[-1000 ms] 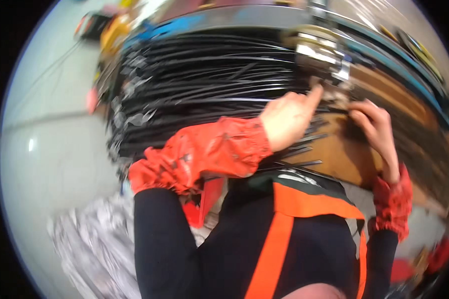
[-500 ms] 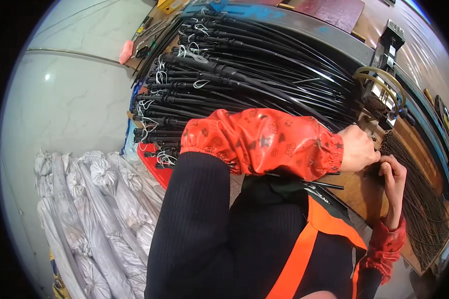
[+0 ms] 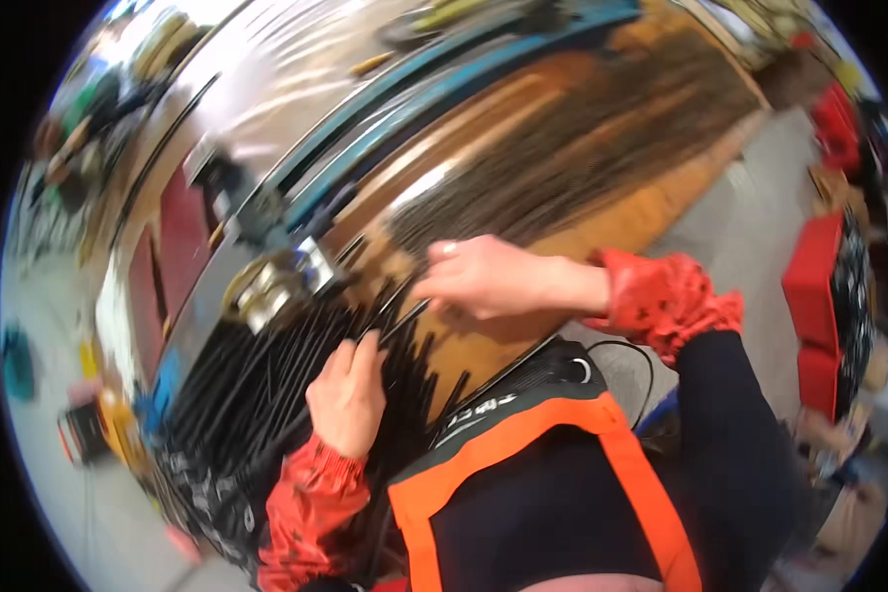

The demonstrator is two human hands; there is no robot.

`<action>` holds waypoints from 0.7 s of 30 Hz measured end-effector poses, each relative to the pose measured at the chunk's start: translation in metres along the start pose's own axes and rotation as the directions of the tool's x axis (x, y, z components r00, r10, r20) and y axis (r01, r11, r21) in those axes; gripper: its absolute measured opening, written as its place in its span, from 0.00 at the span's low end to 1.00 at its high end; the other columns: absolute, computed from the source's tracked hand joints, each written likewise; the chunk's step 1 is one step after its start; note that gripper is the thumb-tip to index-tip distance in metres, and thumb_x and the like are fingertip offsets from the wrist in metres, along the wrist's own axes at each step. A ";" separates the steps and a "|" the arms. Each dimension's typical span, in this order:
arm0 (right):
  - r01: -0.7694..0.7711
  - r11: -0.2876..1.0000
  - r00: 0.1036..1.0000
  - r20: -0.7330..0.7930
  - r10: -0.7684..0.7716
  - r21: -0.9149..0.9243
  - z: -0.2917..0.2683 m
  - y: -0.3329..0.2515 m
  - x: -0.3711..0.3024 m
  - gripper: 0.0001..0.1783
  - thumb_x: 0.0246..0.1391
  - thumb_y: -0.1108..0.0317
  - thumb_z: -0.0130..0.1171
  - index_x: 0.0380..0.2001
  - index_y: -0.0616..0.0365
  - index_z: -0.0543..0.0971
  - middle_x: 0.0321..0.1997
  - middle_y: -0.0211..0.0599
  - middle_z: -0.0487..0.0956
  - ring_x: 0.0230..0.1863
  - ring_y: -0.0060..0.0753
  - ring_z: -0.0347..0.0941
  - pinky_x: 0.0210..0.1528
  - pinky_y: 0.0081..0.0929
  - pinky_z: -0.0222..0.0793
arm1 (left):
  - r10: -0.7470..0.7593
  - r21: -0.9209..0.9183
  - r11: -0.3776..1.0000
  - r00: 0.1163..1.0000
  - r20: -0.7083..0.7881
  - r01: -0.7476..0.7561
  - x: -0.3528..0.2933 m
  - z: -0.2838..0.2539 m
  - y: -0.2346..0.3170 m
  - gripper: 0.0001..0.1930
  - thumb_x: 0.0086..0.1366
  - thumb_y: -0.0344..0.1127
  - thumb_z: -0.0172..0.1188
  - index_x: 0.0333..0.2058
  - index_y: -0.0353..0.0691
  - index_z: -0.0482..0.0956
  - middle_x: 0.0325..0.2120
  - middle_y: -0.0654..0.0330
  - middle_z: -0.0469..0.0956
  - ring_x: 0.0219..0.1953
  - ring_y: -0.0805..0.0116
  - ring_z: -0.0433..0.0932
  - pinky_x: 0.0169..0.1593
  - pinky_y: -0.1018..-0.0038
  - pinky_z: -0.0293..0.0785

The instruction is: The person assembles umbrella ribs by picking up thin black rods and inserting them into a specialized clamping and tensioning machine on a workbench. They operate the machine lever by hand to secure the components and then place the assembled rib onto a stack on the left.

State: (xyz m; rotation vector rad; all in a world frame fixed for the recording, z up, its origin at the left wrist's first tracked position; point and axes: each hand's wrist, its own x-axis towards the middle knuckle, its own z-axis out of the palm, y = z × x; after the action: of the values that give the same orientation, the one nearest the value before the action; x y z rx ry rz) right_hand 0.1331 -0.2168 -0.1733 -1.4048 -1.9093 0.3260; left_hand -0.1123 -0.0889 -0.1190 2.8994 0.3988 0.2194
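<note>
My left hand (image 3: pixel 347 395) has its fingers closed on a black rod (image 3: pixel 401 324) among the many dark rods on the bench. The rod slants up to the right toward my right hand (image 3: pixel 488 279), whose thumb and fingers are pinched together at its tip. Motion blur hides what exactly the right fingertips hold. Beneath and left of my left hand lies a thick spread of black rods (image 3: pixel 237 380). Just beyond my right hand, thin brown rods (image 3: pixel 553 148) lie in long rows on a wooden board (image 3: pixel 651 212).
A metal device with a pale hose (image 3: pixel 266 291) stands beyond my left hand. Blue rails (image 3: pixel 434 84) run along the board's far side. A red box (image 3: pixel 814 257) with dark contents stands at the right, past the grey floor (image 3: pixel 725 237). A yellow case (image 3: pixel 118 424) is at the far left.
The view has swung right, bringing in the whole board. My hands, close together before beside the brown rods, are now slightly apart with a black rod stretching between them.
</note>
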 end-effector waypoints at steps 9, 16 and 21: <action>-0.267 0.922 0.893 -0.432 0.128 -0.279 -0.078 0.050 -0.047 0.27 0.50 0.63 0.69 0.55 0.50 0.78 0.32 0.43 0.80 0.32 0.47 0.78 0.33 0.39 0.76 | 0.246 0.172 0.955 0.969 -0.009 -0.241 0.095 -0.053 0.016 0.23 0.61 0.35 0.67 0.57 0.53 0.78 0.22 0.59 0.69 0.21 0.58 0.75 0.23 0.61 0.70; -0.310 0.891 0.887 -0.438 0.146 -0.332 -0.153 0.054 -0.046 0.29 0.56 0.51 0.67 0.59 0.43 0.76 0.30 0.37 0.83 0.30 0.37 0.81 0.32 0.34 0.77 | 0.422 0.210 0.888 0.906 -0.015 -0.410 0.174 -0.056 0.031 0.32 0.57 0.23 0.56 0.63 0.42 0.69 0.27 0.58 0.69 0.31 0.58 0.76 0.34 0.64 0.75; -0.716 0.690 0.558 -0.682 0.473 -0.107 -0.195 0.133 -0.109 0.18 0.53 0.51 0.70 0.44 0.44 0.86 0.36 0.37 0.86 0.38 0.34 0.85 0.43 0.31 0.80 | 0.400 0.155 0.908 0.916 -0.042 -0.389 0.204 -0.053 0.027 0.18 0.61 0.27 0.57 0.51 0.40 0.72 0.30 0.56 0.75 0.33 0.56 0.78 0.34 0.62 0.75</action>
State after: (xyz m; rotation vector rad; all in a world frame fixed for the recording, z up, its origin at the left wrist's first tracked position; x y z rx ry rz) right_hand 0.3762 -0.3071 -0.1584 -2.1129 -0.9054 -0.2030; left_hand 0.0794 -0.0470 -0.0380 3.0941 -0.1796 0.3726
